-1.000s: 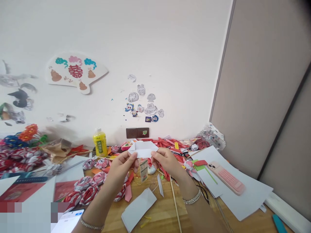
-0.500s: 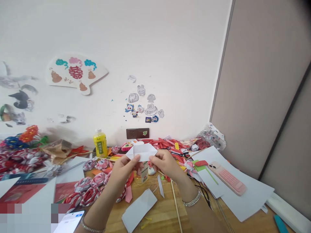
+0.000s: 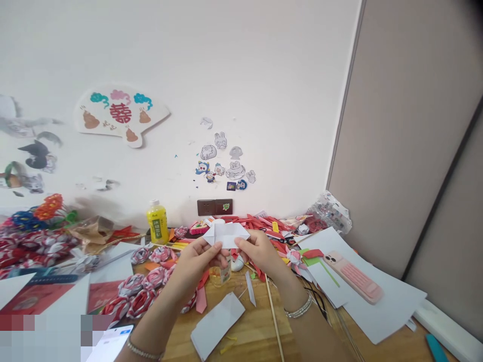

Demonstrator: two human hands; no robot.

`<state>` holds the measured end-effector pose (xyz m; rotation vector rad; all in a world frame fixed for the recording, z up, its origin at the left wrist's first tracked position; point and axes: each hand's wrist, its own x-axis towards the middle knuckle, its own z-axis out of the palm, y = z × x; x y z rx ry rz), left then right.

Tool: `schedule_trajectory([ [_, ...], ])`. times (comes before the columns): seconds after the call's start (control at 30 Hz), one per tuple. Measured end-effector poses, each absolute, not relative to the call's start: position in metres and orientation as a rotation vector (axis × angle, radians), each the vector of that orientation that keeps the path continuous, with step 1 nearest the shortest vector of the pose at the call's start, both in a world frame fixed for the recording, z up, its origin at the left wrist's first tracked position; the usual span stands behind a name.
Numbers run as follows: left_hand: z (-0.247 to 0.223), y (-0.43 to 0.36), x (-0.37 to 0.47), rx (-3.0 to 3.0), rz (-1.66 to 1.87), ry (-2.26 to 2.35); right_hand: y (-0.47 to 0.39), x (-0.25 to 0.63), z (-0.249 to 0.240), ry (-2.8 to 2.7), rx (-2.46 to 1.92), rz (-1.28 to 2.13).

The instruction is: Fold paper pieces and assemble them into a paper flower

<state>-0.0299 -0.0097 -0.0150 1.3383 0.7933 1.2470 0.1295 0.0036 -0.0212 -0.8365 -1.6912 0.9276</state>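
Observation:
Between both hands, above the table, I hold a small folded white paper (image 3: 227, 235) with creases and slanted corners. My left hand (image 3: 198, 257) pinches its lower left edge, thumb on the near face. At the lower right edge, my right hand (image 3: 256, 246) grips it with thumb and fingers. Under the hands stands a clear container (image 3: 221, 276) with yellowish contents, partly hidden. White rectangular paper slips (image 3: 218, 324) lie on the wooden table (image 3: 252, 332) below, beside a thin wooden stick (image 3: 274, 317).
Red-and-white paper roses (image 3: 141, 296) crowd the left, near a yellow bottle (image 3: 157, 221) and a lit phone (image 3: 109, 344). Red paper scraps (image 3: 252, 222) line the wall. Large white sheets (image 3: 392, 306) and a pink phone case (image 3: 354, 278) lie right.
The folded paper and both hands have shifted slightly to the right, and its upper flap sits a little lower. Both hands keep their hold.

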Motion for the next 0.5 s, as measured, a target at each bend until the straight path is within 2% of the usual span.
schedule_trajectory([
  [0.37,-0.016,-0.007,-0.039,1.392,1.248,0.786,0.003,0.139,-0.017,-1.828,-0.786,0.760],
  [0.5,-0.015,-0.006,-0.042,1.395,1.312,0.879,0.003,0.140,-0.016,-1.822,-0.769,0.813],
])
